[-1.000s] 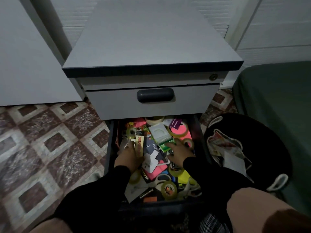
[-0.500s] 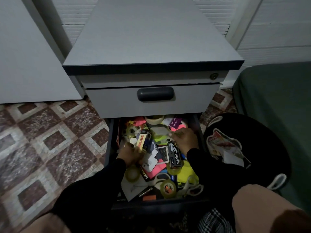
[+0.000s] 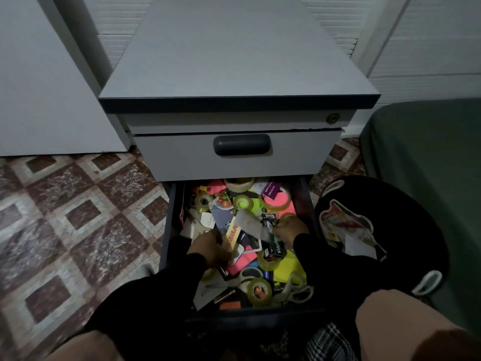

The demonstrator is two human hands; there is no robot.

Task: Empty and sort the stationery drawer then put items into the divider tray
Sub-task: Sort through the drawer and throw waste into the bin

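Your left hand [image 3: 212,247] grips a yellow packet [image 3: 232,234] in the drawer [image 3: 170,217]. Your right hand [image 3: 290,229] pinches a clear packet [image 3: 248,221] just beside it

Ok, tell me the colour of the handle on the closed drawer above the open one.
Dark grey, nearly black, on the handle; head view shows it best.

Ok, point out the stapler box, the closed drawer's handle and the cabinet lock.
stapler box [image 3: 276,250]: head view, its printed black face.
drawer handle [image 3: 242,144]: head view, middle of the dark grip.
cabinet lock [image 3: 333,118]: head view, its round face.

Left grip [image 3: 212,247], right grip [image 3: 290,230] curled
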